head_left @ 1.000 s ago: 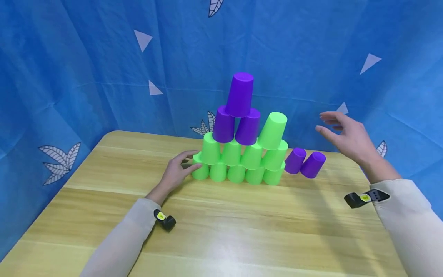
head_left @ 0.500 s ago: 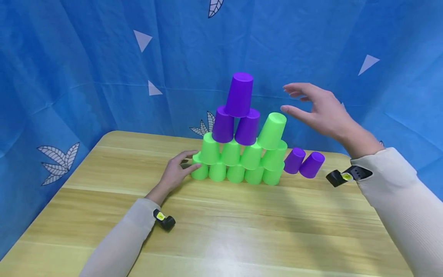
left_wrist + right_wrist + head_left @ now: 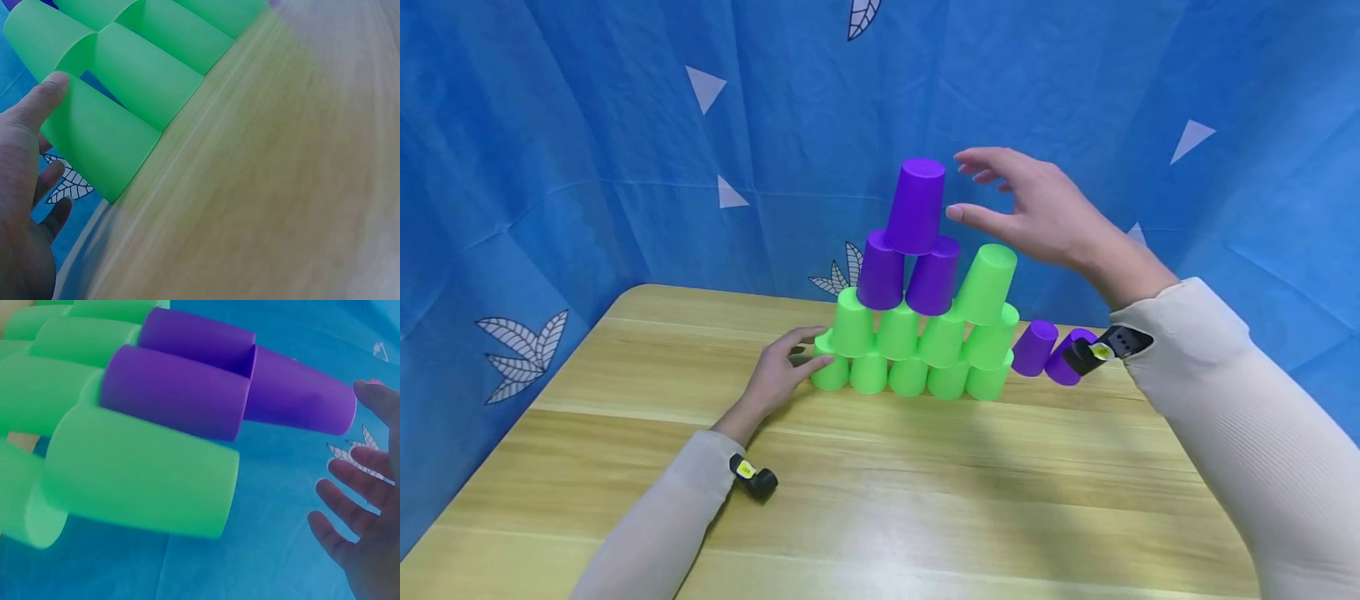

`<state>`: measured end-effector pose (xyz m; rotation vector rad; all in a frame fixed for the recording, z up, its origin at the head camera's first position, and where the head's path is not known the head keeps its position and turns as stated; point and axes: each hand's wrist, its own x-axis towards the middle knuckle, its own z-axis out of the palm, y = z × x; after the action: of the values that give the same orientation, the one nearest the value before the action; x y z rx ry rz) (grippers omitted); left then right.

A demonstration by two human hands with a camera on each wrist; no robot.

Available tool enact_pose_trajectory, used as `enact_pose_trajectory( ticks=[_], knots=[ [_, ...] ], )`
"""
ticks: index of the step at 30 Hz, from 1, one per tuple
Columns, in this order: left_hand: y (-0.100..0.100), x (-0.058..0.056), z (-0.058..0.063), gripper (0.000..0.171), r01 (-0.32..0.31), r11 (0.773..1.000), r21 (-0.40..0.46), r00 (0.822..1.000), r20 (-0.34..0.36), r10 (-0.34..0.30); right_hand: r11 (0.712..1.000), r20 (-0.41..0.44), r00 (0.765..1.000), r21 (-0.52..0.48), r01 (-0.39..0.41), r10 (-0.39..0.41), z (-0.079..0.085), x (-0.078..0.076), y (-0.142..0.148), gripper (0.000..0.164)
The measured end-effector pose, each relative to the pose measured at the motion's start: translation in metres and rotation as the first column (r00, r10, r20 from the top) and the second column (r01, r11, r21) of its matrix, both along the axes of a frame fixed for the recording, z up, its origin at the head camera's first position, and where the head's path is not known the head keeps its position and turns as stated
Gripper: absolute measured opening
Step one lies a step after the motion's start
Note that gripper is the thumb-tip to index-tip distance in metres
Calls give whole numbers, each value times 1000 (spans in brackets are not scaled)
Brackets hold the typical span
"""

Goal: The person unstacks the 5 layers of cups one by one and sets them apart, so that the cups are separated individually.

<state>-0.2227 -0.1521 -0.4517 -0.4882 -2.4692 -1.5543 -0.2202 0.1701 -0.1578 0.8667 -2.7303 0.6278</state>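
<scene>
Upside-down cups stand stacked in a pyramid. Two lower rows are green; above them sit two purple cups (image 3: 882, 273) and, at the right, one green cup (image 3: 988, 283). A single purple cup (image 3: 917, 208) tops the purple pair. My left hand (image 3: 773, 375) holds the leftmost green cup (image 3: 831, 375) of the bottom row. Its thumb (image 3: 47, 100) lies on the cup's front near the top, while the other fingers pass behind, partly hidden. Beside the top purple cup hovers my right hand (image 3: 1033, 204), apart from it, thumb and fingers spread and holding nothing.
Two more purple cups (image 3: 1034, 348) stand upside down on the wooden table (image 3: 850, 500), just right of the pyramid. The right wrist's camera strap partly covers one. A blue patterned curtain (image 3: 625, 150) hangs close behind the table.
My right hand has moved left and up, from over the table's right side to beside the top purple cup. The left hand and the cups have kept their places.
</scene>
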Motion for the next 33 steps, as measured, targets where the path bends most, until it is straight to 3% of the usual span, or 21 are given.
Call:
enact_pose_trajectory(
  ticks=[13,18,33],
  knots=[
    [1,0,0,51,2,1000,3,1000,-9,-2,997,90,993,38,73,-76,10,-6,-31,75],
    [2,1,1,51,1,1000,1,1000,-5,-1,995,87,992,39,91,-94,8,-8,-36,69],
    [5,0,1,52,-5,1000,-31,1000,-29,4,987,154,985,-132,95,-74,0,-10,-39,63]
  ],
)
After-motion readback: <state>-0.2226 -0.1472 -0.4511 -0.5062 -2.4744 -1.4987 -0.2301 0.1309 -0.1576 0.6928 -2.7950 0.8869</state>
